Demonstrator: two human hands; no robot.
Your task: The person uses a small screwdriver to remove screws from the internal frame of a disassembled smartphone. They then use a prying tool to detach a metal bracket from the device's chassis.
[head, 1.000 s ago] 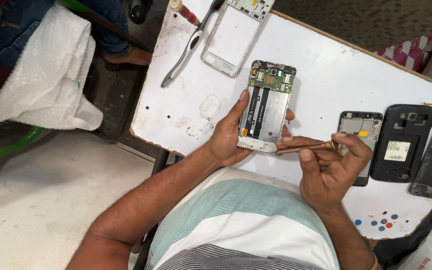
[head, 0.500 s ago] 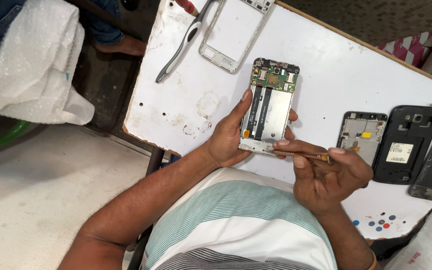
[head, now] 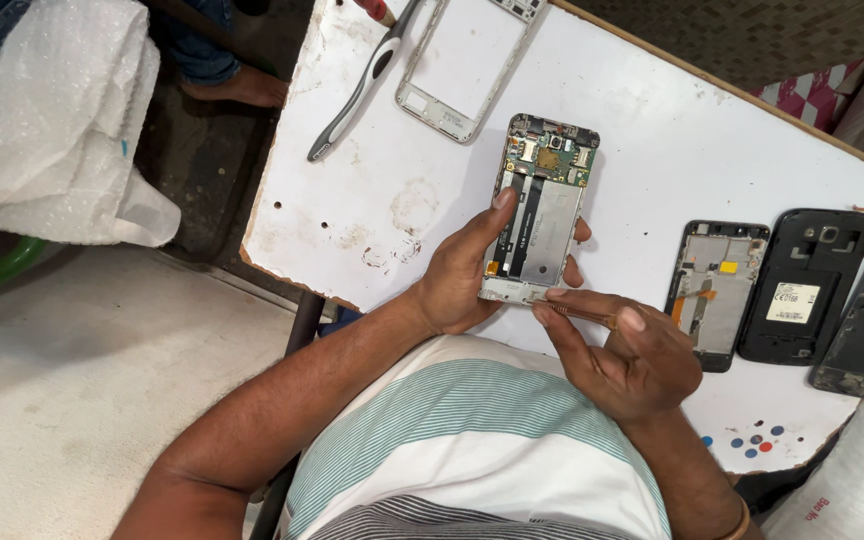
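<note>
My left hand (head: 462,270) grips an opened phone (head: 542,205) by its lower end, back cover off, so the green circuit board at the top and a metal shield plate show. The phone stands over the white table (head: 652,130). My right hand (head: 622,355) pinches a thin brown tool (head: 582,312), and its tip touches the phone's bottom edge near my left thumb.
A white phone frame (head: 462,60) and a grey-handled tool (head: 357,90) lie at the table's far left. Three dismantled dark phone parts (head: 802,290) lie at the right. Bubble wrap (head: 47,120) sits off the table's left, with another person's bare foot (head: 242,88) on the floor.
Both hands and the phone hold nearly the same pose. My right hand has edged the tool's tip closer along the phone's bottom edge; the view has shifted slightly.
</note>
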